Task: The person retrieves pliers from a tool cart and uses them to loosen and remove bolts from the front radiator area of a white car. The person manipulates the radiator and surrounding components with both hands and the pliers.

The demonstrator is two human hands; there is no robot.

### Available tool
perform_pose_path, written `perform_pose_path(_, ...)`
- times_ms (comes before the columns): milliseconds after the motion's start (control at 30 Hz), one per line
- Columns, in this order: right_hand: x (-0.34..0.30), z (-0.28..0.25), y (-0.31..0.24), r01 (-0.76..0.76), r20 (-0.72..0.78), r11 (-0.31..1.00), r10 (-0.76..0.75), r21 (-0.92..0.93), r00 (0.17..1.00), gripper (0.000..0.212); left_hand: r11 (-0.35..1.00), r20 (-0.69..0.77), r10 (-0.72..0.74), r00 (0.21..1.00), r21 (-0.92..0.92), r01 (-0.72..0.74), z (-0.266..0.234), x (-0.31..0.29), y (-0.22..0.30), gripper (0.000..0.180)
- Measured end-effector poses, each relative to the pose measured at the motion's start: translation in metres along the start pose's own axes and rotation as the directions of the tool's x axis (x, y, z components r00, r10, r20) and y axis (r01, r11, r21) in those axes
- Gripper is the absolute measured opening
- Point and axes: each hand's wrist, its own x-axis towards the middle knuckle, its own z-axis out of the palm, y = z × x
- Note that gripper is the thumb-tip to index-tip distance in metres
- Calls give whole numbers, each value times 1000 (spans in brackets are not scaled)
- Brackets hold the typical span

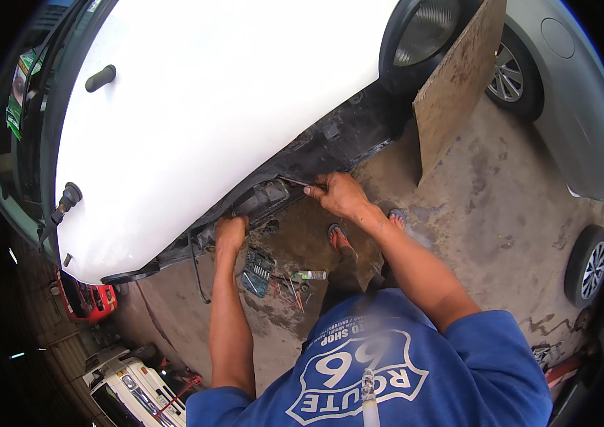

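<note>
I counted two bare hands, a left hand (pixel 231 233) and a right hand (pixel 335 194), and one thin metal tool (pixel 295 182) between them. Around them I made out four vehicles: one white car (pixel 202 121) in front, one silver car (pixel 576 99) at right, and one red vehicle (pixel 88 295) and one white vehicle (pixel 131 388) at lower left. One loose wheel (pixel 590 265), one brown board (pixel 458 92), one open tool case (pixel 258 272) and one can (pixel 311 275) completed my count.

The tool looked slim, straight and greyish; it lay at the white car's dark front section (pixel 362 121), just below the hood's edge, its far end in that section.

I had both arms stretched forward, the right one angled inward, its thumb and fingers pinching the tool. The left hand reached to the same section, nearer the left; I could not tell how its fingers stood.
</note>
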Motion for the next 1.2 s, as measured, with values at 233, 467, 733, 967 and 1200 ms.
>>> perform_pose_path(233, -29, -5, 15, -67, 62, 998, 67, 1, 996, 51, 968, 204, -196, 959, -114, 222, -4, -12, -3, 41)
perform_pose_path(467, -66, -10, 52, -144, 110, 972, 167, -188, 980, 50, 957, 255, -201, 946, 256, 135, -15, -40, 24, 49)
perform_pose_path(733, -141, -9, 130, -260, 26, 962, 263, -79, 965, 38, 990, 265, 128, 956, -98, -106, 23, -114, -64, 46)
perform_pose_path(967, -187, 37, 122, -61, 2, 947, 65, -316, 998, 32, 913, 507, 102, 856, -389, 121, 150, -252, -220, 47)
perform_pose_path(1200, -106, 81, -13, 231, -163, 866, -331, -444, 929, 25, 380, 556, -110, 824, -742, 552, 203, -390, -353, 51)
